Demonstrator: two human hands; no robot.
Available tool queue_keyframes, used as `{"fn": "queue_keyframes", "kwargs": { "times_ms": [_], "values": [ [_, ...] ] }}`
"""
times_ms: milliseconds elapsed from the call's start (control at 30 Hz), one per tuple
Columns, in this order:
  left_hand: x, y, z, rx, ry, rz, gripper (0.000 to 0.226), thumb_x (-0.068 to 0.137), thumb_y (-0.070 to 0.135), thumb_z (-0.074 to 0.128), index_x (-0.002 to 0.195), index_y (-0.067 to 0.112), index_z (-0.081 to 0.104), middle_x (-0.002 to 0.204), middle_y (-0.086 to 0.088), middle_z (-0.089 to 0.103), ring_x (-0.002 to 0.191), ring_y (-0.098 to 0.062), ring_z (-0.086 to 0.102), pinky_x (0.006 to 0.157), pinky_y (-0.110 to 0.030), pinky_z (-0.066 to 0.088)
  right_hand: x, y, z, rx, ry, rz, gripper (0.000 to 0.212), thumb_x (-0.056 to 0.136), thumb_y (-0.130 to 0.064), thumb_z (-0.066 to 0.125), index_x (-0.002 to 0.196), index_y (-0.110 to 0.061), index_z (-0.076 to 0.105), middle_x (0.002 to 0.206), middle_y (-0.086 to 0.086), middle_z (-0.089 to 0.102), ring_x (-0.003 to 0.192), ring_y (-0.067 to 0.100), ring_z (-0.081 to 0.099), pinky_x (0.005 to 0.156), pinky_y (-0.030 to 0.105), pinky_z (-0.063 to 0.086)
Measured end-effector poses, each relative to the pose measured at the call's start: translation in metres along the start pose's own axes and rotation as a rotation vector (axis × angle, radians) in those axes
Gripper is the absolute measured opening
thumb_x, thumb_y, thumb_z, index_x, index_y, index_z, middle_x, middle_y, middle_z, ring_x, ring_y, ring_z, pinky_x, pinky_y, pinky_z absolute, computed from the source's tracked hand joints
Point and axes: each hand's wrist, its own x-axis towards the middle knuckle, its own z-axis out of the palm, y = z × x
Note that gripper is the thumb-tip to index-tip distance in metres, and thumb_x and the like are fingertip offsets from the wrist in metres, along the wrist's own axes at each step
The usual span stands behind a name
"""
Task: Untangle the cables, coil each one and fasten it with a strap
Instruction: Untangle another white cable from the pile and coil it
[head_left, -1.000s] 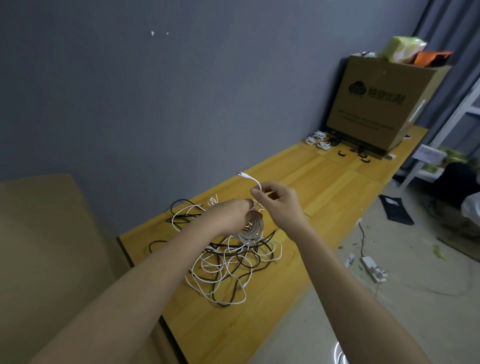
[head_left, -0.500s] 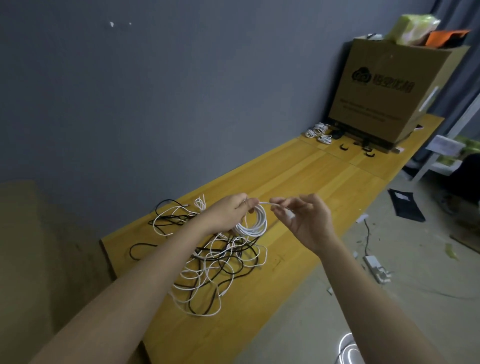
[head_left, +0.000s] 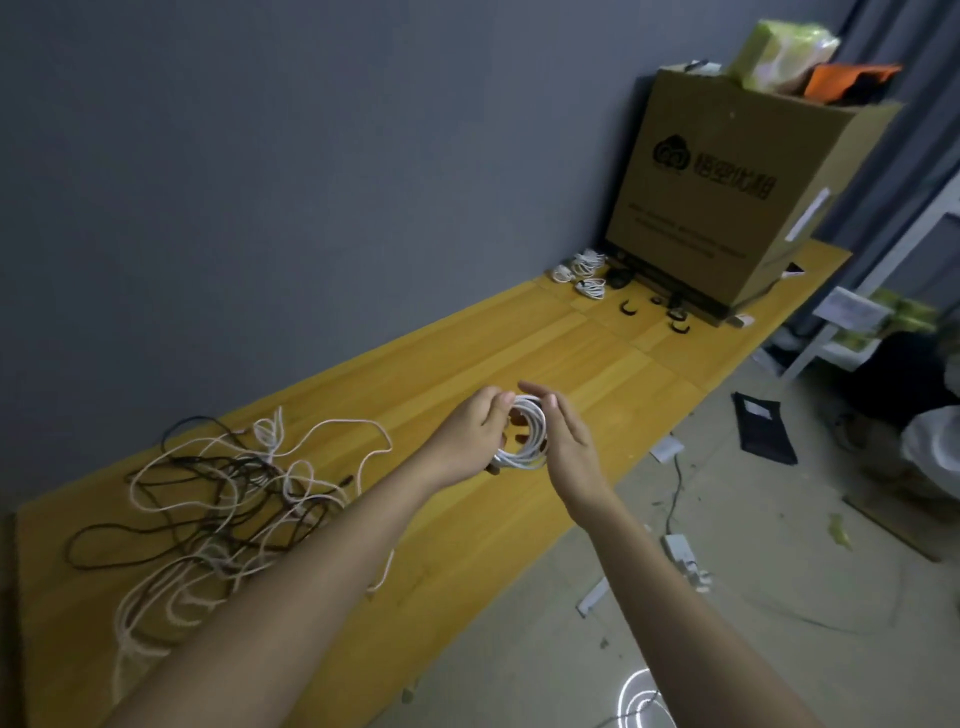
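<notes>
Both forearms are bare up to the frame's near edge, with no sleeve showing. The left hand and right hand seem ungloved and ringless, though blur hides detail.

Long yellow wooden tabletop runs lower left to upper right. Lower left: tangled pile of white and black cables. Upper right: brown cardboard box, small white coiled cables, black curved straps beside it.

box lettering blurred, straps tiny
</notes>
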Motion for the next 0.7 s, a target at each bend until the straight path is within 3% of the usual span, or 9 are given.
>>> {"fn": "queue_keyframes", "kwargs": {
  "times_ms": [100, 200, 333, 400, 433, 533, 600, 700],
  "values": [
    [0.043, 0.003, 0.023, 0.027, 0.067, 0.006, 0.027, 0.104, 0.034, 0.03, 0.081, 0.027, 0.042, 0.07, 0.003, 0.05, 0.058, -0.01, 0.046, 0.059, -0.032, 0.039, 0.027, 0.012, -0.029, -0.038, -0.015, -0.006, 0.031, 0.102, -0.04, 0.027, 0.108, -0.039, 0.058, 0.106, -0.013, 0.063, 0.096, -0.008, 0.058, 0.077, 0.004, 0.04],
    [0.094, 0.001, 0.044, 0.057, 0.087, 0.018, 0.025, 0.104, 0.032, 0.029, 0.085, 0.023, 0.043, 0.073, 0.005, 0.047, 0.064, -0.011, 0.045, 0.059, -0.029, 0.034, 0.063, 0.027, -0.058, -0.095, -0.018, -0.01, 0.033, 0.1, -0.043, 0.026, 0.101, -0.04, 0.058, 0.102, 0.003, 0.062, 0.088, 0.006, 0.058, 0.074, 0.011, 0.042],
    [0.173, -0.002, 0.068, 0.105, 0.092, 0.036, 0.026, 0.104, 0.031, 0.028, 0.097, 0.014, 0.046, 0.078, 0.003, 0.048, 0.069, -0.014, 0.047, 0.061, -0.032, 0.036, 0.13, 0.049, -0.101, -0.068, -0.043, 0.062, 0.037, 0.101, -0.045, 0.022, 0.109, -0.041, 0.057, 0.106, -0.011, 0.061, 0.091, -0.014, 0.056, 0.072, 0.003, 0.043],
    [0.216, -0.002, 0.076, 0.133, 0.071, 0.027, 0.028, 0.104, 0.033, 0.026, 0.102, 0.013, 0.046, 0.082, 0.005, 0.047, 0.073, -0.015, 0.047, 0.061, -0.032, 0.035, 0.168, 0.058, -0.121, -0.077, -0.047, 0.124, 0.039, 0.101, -0.046, 0.019, 0.108, -0.039, 0.057, 0.102, -0.006, 0.062, 0.093, -0.006, 0.06, 0.075, 0.011, 0.05],
    [0.236, -0.002, 0.081, 0.132, 0.057, 0.029, 0.028, 0.104, 0.032, 0.026, 0.104, 0.013, 0.046, 0.083, 0.008, 0.046, 0.074, -0.014, 0.046, 0.06, -0.032, 0.033, 0.185, 0.063, -0.13, -0.098, -0.045, 0.143, 0.039, 0.102, -0.046, 0.02, 0.11, -0.035, 0.056, 0.104, 0.004, 0.062, 0.097, 0.006, 0.061, 0.08, 0.023, 0.054],
    [0.294, -0.002, 0.096, 0.066, 0.003, 0.019, 0.024, 0.105, 0.03, 0.026, 0.102, 0.014, 0.044, 0.081, 0.01, 0.044, 0.073, -0.012, 0.045, 0.064, -0.032, 0.035, 0.231, 0.076, -0.157, -0.112, -0.016, 0.173, 0.036, 0.103, -0.041, 0.023, 0.115, -0.031, 0.056, 0.11, 0.017, 0.059, 0.101, 0.031, 0.058, 0.086, 0.043, 0.051],
    [0.324, -0.001, 0.108, -0.023, -0.038, -0.043, 0.023, 0.105, 0.03, 0.026, 0.099, 0.017, 0.044, 0.08, 0.006, 0.046, 0.071, -0.011, 0.046, 0.062, -0.031, 0.044, 0.255, 0.086, -0.175, -0.054, 0.015, 0.217, 0.036, 0.104, -0.039, 0.026, 0.114, -0.028, 0.059, 0.112, 0.022, 0.059, 0.104, 0.037, 0.057, 0.091, 0.05, 0.049],
    [0.36, -0.004, 0.124, -0.147, -0.066, -0.102, 0.023, 0.105, 0.032, 0.027, 0.094, 0.028, 0.046, 0.084, 0.005, 0.05, 0.075, -0.007, 0.049, 0.054, -0.01, 0.041, 0.289, 0.1, -0.2, 0.021, 0.042, 0.257, 0.036, 0.103, -0.038, 0.03, 0.111, -0.026, 0.063, 0.11, 0.013, 0.065, 0.105, 0.027, 0.061, 0.095, 0.044, 0.049]
  ]
}}
